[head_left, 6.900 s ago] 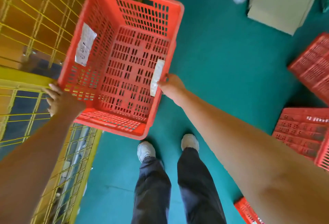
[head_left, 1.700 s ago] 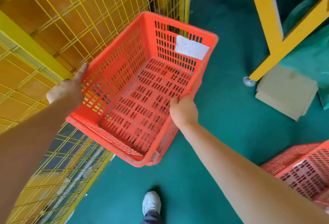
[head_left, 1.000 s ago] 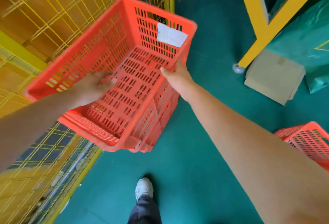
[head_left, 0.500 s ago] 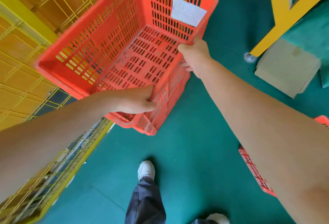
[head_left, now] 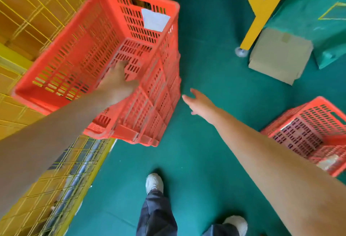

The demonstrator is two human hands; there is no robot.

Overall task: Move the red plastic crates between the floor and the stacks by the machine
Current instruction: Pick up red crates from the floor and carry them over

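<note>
Right hand (head_left: 201,103) has let go. Half a second back it was clamped on the rim; now it hangs free with fingers spread, holding nothing, just beside the crate's right wall but clear of it. Left hand (head_left: 117,84) has slid up from the near corner and now grips that same right wall, fingers down inside, thumb at the rim, though the blur softens the detail. The top crate (head_left: 78,48) sits tilted towards me, mouth up, on a stack (head_left: 149,123) of nested red crates, hard against the yellow mesh fence (head_left: 33,11). There's a white label (head_left: 155,20) on its far wall, inside. Out to my right a second crate (head_left: 314,129) lies on the green floor (head_left: 206,48), well apart from the stack, and beyond it a flat piece of cardboard (head_left: 279,57) lies at the foot of a yellow frame leg (head_left: 262,11). My white shoe (head_left: 153,182) is planted below the stack.
</note>
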